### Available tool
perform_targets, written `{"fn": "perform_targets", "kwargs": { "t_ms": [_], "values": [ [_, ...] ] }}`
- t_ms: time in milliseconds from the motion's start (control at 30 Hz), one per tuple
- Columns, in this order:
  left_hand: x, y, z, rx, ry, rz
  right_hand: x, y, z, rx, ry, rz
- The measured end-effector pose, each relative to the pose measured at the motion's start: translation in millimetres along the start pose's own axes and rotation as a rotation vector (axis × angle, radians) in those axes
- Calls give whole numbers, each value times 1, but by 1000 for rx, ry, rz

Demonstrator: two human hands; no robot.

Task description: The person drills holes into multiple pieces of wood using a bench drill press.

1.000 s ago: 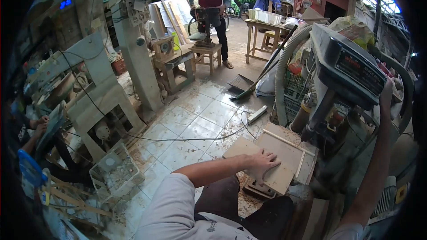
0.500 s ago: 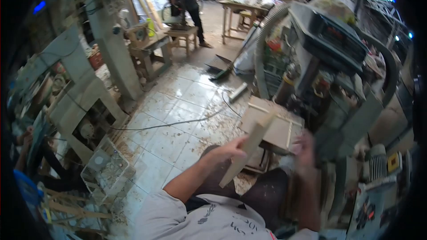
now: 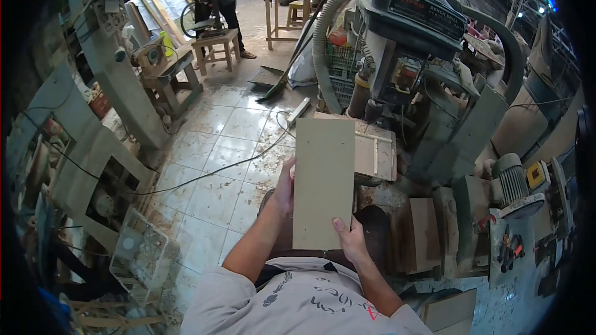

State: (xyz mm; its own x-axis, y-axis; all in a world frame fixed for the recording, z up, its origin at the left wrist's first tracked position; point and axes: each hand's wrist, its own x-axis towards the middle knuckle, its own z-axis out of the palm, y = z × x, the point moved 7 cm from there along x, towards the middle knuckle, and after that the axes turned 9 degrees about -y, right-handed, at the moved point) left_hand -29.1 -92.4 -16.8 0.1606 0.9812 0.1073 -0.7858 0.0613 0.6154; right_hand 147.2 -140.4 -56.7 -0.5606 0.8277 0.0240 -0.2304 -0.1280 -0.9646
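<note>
A flat, pale rectangular board (image 3: pixel 324 180) with small holes near its corners is held upright over my lap, its broad face toward me. My left hand (image 3: pixel 285 187) grips its left edge, the fingers partly hidden behind it. At the lower right corner my right hand (image 3: pixel 351 239) holds on, thumb on the front face and fingers behind. Beyond the board, the drill press table (image 3: pixel 385 149) carries light wooden strips; the board covers part of it. The bench drill head (image 3: pixel 416 15) stands above and behind that table.
A cable (image 3: pixel 205 178) crosses the tiled, dusty floor (image 3: pixel 211 155). To the right are stacked wooden blocks (image 3: pixel 423 236) and a motor grinder (image 3: pixel 512 186). A plastic crate (image 3: pixel 143 251) sits at left. A person (image 3: pixel 214 0) stands at the back near a small stool (image 3: pixel 216 46).
The board has turned from edge-on to face-on and upright. My right hand, previously apart near the drill table, now grips the board's lower right corner. The camera view has shifted right.
</note>
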Motion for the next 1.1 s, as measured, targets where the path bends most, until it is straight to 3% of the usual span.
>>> {"fn": "perform_targets", "kwargs": {
  "t_ms": [100,167,200,267,667,1100],
  "values": [
    [6,10,5,255,42,-49,-7,-12,-10,-133,67,-54],
    [-15,57,33,1214,418,631,-11,-16,-13,-214,79,-57],
    [-20,56,41,1217,424,626,-14,-13,-12,-210,76,-51],
    [-26,48,77,1700,295,682,-17,-5,-13,-236,74,-12],
    [-39,33,73,1832,346,824,-27,8,2,-253,9,27],
    [-55,11,56,1999,341,663,-35,25,6,-234,-1,81]
  ]
}}
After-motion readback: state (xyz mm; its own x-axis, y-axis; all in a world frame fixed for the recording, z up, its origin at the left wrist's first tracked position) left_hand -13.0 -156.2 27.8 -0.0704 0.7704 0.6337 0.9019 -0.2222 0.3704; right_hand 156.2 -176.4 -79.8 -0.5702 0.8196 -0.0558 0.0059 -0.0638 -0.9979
